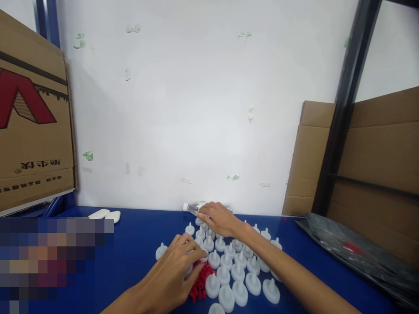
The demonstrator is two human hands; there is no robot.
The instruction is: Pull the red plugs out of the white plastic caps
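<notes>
White round plastic caps (225, 279) with small stems stood in a loose cluster on the blue desk (137, 248), closest to the viewer. Just left of them lay a heap of small red plastic pieces (200, 283). The left hand (176, 270) rested palm down over that heap, its fingers bent onto a cap at the cluster's edge. Its grip was narrow, but whether it held anything could not be told. The right hand (218, 220) reached farther back, flat over the far caps, its grip wide and holding nothing. Its fingertips were touching or just short of a clear plastic bottle (193, 207) lying on its side by the white wall (196, 109). A brown cardboard box (32, 131) stood at the left, dark plastic bags (360, 253) at the right.
</notes>
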